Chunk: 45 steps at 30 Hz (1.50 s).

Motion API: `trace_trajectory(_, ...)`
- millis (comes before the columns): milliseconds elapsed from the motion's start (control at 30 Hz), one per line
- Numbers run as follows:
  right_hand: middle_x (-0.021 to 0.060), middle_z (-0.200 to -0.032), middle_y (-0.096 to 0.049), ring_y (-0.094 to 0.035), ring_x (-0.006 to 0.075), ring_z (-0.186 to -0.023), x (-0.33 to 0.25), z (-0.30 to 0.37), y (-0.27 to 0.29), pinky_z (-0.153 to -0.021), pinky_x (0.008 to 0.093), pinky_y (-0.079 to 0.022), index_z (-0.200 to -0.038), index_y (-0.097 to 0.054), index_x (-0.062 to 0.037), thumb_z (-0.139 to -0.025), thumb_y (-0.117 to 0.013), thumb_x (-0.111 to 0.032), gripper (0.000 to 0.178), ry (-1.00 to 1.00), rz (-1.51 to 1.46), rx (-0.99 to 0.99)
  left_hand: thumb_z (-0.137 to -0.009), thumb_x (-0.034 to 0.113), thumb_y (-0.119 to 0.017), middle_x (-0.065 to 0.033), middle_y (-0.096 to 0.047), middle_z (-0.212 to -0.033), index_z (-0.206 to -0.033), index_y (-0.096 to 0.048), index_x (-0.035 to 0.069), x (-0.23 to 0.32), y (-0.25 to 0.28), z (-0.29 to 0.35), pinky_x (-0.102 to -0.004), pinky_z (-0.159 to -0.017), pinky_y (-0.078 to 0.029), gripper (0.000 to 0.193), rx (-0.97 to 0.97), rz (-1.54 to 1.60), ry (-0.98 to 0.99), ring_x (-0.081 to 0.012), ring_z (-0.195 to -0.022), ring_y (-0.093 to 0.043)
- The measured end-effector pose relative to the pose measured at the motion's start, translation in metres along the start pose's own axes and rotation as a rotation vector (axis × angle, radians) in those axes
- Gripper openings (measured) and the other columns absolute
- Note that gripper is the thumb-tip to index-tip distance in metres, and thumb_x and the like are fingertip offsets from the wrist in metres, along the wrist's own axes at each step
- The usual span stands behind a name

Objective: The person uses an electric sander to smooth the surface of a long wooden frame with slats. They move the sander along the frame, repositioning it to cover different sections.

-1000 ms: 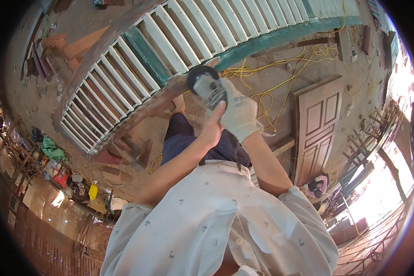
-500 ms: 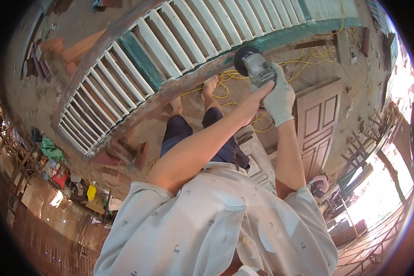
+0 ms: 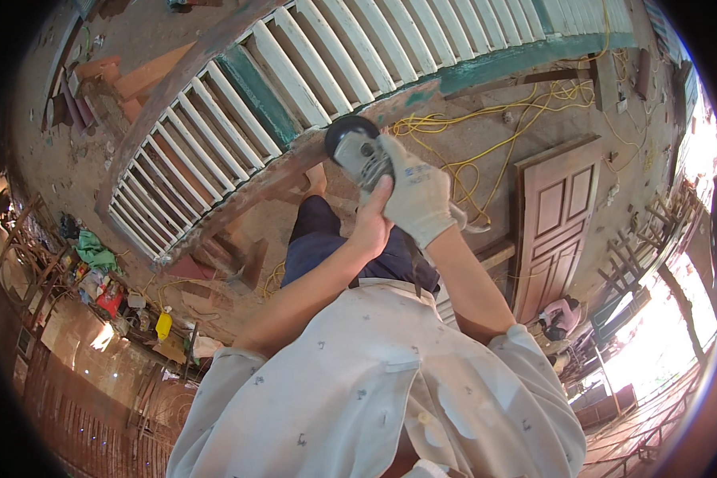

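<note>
Swung leftward along the lower edge (image 3: 402,102) of a big slatted panel (image 3: 256,99), a grey hand grinder (image 3: 364,159) with a black disc (image 3: 349,127) sits nearer the worker's middle than it does half a second earlier, when it reaches out to the right. Both arms follow it across, the left one drawn in closer to the body. The shift suggests the disc is working the edge in back-and-forth passes, now on a stretch that shows brown, while farther right the rail is green. From where we stand, it is hard to tell whether disc and wood are touching.

Two hands share the tool: the bare left hand (image 3: 372,221) clasps its near side, thumb on top, and the gloved right hand (image 3: 417,195) wraps its fingers around the body. Neither grip is loose.

Also different from the earlier view: one of the worker's feet, plain to see then, is now mostly lost behind the grinder, and a pale board beneath the legs is largely covered. Yellow cable (image 3: 418,126) loops over the ground beyond the glove, near a brown door (image 3: 558,191), with a person in pink (image 3: 564,317) off to the right.
</note>
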State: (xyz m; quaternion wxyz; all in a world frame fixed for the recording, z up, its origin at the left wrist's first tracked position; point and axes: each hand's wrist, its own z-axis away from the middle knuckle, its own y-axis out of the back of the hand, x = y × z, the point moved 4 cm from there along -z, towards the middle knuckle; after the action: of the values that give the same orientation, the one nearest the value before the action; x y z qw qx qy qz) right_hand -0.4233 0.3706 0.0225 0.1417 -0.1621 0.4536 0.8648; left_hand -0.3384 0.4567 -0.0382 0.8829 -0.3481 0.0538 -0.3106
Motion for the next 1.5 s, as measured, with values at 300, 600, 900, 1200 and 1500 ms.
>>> trace_trajectory(300, 0.0178, -0.108, -0.079, -0.077, 0.0401, -0.099, 0.054, 0.005, 0.04, -0.085, 0.0508, -0.058, -0.153, -0.05, -0.0195, -0.083, -0.078, -0.036, 0.077, -0.281, -0.012, 0.187, -0.104, 0.045, -0.072, -0.004, -0.072, -0.123, -0.14, -0.061, 0.008, -0.015, -0.052, -0.039, -0.0355, -0.088, -0.062, 0.052, -0.066, -0.307, 0.239, -0.0135, -0.103, -0.072)
trace_trajectory(600, 0.0221, -0.123, -0.074, -0.075, 0.0374, -0.108, -0.006, 0.008, -0.023, -0.089, 0.0492, -0.059, -0.152, -0.051, -0.015, -0.087, -0.07, -0.03, 0.069, 0.006, -0.111, 0.05, -0.113, 0.038, -0.059, -0.0018, -0.068, -0.135, -0.148, -0.056, 0.01, 0.007, 0.015, 0.012, -0.0318, -0.1, -0.056, 0.045, 0.002, -0.104, -0.013, -0.0114, -0.119, -0.067)
trace_trajectory(900, 0.0201, -0.11, -0.078, -0.077, 0.0409, -0.1, 0.088, -0.009, 0.057, -0.086, 0.0506, -0.058, -0.152, -0.052, -0.0191, -0.085, -0.076, -0.034, 0.073, -0.243, -0.077, 0.16, -0.107, 0.048, -0.067, -0.0029, -0.073, -0.125, -0.138, -0.064, 0.011, -0.036, -0.08, -0.06, -0.035, -0.095, -0.058, 0.049, -0.052, -0.325, 0.16, -0.0129, -0.111, -0.071)
trace_trajectory(1200, 0.0204, -0.114, -0.078, -0.075, 0.0418, -0.106, 0.168, -0.014, 0.118, -0.088, 0.0489, -0.058, -0.147, -0.055, -0.0173, -0.075, -0.091, -0.047, 0.086, -0.272, -0.145, 0.401, -0.101, 0.059, -0.07, -0.0044, -0.074, -0.121, -0.137, -0.064, 0.012, -0.071, -0.165, -0.108, -0.0404, -0.093, -0.061, 0.059, -0.161, -0.446, 0.244, -0.0186, -0.106, -0.074)
trace_trajectory(1500, 0.0181, -0.118, -0.077, -0.075, 0.0412, -0.103, 0.072, 0.019, 0.052, -0.087, 0.0495, -0.058, -0.151, -0.053, -0.0196, -0.078, -0.085, -0.044, 0.084, -0.135, -0.285, 0.126, -0.104, 0.048, -0.071, -0.003, -0.072, -0.127, -0.14, -0.061, 0.009, -0.037, -0.061, -0.022, -0.031, -0.088, -0.059, 0.054, 0.011, -0.282, 0.122, -0.013, -0.106, -0.072)
